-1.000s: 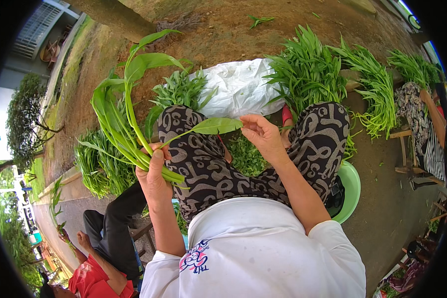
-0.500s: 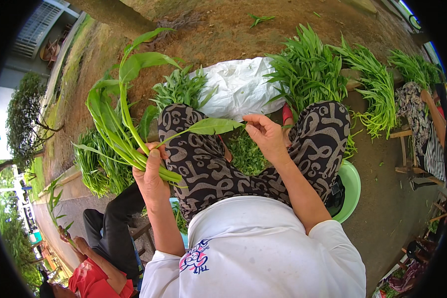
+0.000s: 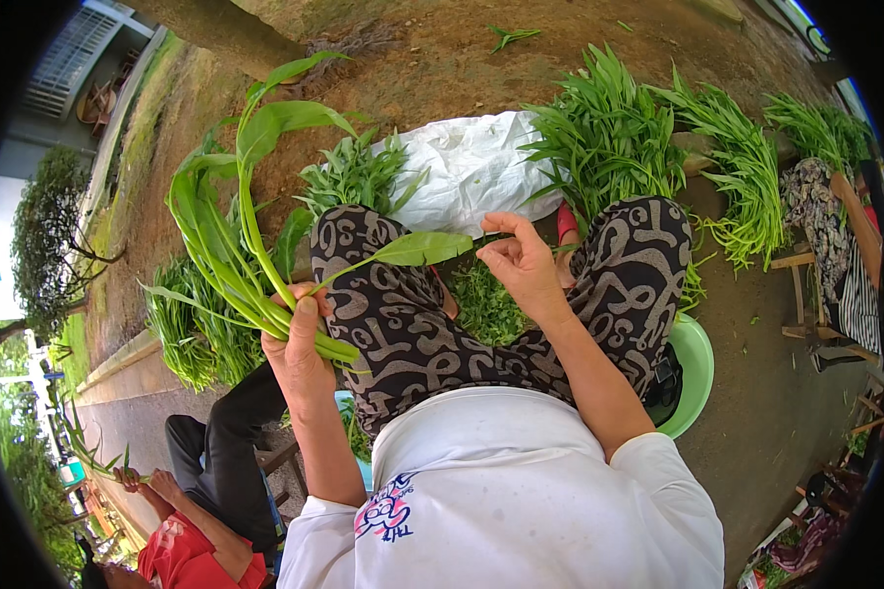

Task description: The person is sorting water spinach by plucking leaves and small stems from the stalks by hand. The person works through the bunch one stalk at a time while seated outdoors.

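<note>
1. The left hand (image 3: 300, 339) is closed around a bunch of long-stemmed greens (image 3: 228, 280), thumb pressed over the stems; the cut ends stick out past the palm, over the edge of the left thigh.
2. The bunch rises beyond the left knee, its upper leaves arching near the tree trunk (image 3: 216, 34) in view.
3. One broad leaf (image 3: 422, 248) extends sideways from this hand across the space between the knees, its tip just beside the right hand (image 3: 521, 263).
4. The right hand's thumb and forefinger curve toward each other; whether they pinch anything cannot be told.
5. Both hands are well apart, with the patterned trousers (image 3: 373, 294) below and a gap between the thighs, where leaf scraps (image 3: 491, 304) lie.
6. Ahead, the white sack (image 3: 471, 167) has a small leaf heap (image 3: 349, 177) at its left edge and a tall pile of greens (image 3: 614, 137) at its right.
7. Beside the right thigh, the pale green basin (image 3: 695, 378) shows its curved rim; at far left sits a co-worker in a red shirt (image 3: 196, 550).
</note>
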The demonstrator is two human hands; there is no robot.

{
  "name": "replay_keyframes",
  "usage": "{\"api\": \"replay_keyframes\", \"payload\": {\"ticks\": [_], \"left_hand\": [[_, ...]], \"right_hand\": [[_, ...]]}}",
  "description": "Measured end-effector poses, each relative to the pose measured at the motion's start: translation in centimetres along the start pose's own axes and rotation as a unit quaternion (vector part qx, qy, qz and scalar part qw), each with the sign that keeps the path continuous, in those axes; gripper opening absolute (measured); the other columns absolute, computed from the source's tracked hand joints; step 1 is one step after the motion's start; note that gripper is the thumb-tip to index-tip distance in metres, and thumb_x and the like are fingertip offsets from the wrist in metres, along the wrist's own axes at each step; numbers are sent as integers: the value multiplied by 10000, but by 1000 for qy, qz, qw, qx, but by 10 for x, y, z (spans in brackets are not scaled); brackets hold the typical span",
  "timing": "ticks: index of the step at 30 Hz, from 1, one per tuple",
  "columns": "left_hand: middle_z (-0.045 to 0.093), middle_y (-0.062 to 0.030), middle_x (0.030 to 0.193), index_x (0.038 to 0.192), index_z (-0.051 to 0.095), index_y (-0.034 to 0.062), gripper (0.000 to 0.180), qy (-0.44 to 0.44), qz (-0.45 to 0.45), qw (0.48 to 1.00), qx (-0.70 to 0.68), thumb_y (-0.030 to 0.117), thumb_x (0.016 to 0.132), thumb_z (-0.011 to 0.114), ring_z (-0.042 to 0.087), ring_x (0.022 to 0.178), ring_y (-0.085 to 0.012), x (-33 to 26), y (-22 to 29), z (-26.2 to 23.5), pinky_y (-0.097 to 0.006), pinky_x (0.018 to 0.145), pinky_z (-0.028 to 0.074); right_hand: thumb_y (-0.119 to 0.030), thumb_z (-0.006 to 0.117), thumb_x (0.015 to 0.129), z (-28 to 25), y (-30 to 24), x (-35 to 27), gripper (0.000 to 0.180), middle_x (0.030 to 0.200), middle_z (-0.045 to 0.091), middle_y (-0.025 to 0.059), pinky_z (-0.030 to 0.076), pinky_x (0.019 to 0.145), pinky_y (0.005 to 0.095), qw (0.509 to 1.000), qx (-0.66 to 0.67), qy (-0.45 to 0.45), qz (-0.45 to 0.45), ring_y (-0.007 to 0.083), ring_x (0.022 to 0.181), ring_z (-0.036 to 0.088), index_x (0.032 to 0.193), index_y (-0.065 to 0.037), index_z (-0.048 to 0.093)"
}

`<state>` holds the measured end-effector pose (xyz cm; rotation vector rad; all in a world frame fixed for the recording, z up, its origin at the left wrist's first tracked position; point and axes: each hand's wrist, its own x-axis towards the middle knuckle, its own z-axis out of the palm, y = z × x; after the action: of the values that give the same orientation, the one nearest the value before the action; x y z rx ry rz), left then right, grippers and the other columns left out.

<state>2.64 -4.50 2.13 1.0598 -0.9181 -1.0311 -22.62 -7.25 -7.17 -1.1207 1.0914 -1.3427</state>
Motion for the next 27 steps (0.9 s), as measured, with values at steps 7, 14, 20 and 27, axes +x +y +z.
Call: {"api": "replay_keyframes", "payload": {"ticks": [7, 14, 20, 27], "left_hand": [[634, -82, 885, 971, 620, 27, 154, -3, -3, 1000, -9, 97, 839, 659, 551, 768, -139, -1, 0, 1, -267, 734, 446], [605, -68, 823, 962, 609, 34, 150, 2, -10, 1000, 8, 127, 851, 648, 513, 751, -139, -1, 1, 2, -287, 807, 431], [621, -74, 890, 967, 616, 30, 153, -10, -2, 1000, 5, 112, 843, 651, 536, 776, -139, -1, 1, -1, -272, 732, 433], [605, -65, 871, 950, 605, 33, 134, 2, -2, 1000, 6, 107, 846, 644, 522, 766, -135, 0, 4, 2, -271, 732, 423]], "right_hand": [[3, 587, 846, 0, -1, 0, 429, 1131, 577, 78, 478, 734, 224, 999, 12, -29, 9, 90, 848, 557, 1254, -25, 461], [-20, 602, 855, 2, 10, 0, 327, 1035, 596, 46, 469, 751, 219, 999, 34, -26, -4, 83, 836, 547, 1175, -13, 530], [-50, 614, 862, 4, 2, -1, 203, 861, 594, 6, 457, 702, 208, 1000, 29, -3, -6, 67, 760, 539, 1059, -5, 593], [-87, 564, 901, -4, 10, -1, 149, 860, 603, 32, 456, 688, 208, 999, -37, -17, -12, 73, 756, 548, 1005, 18, 577]]}}
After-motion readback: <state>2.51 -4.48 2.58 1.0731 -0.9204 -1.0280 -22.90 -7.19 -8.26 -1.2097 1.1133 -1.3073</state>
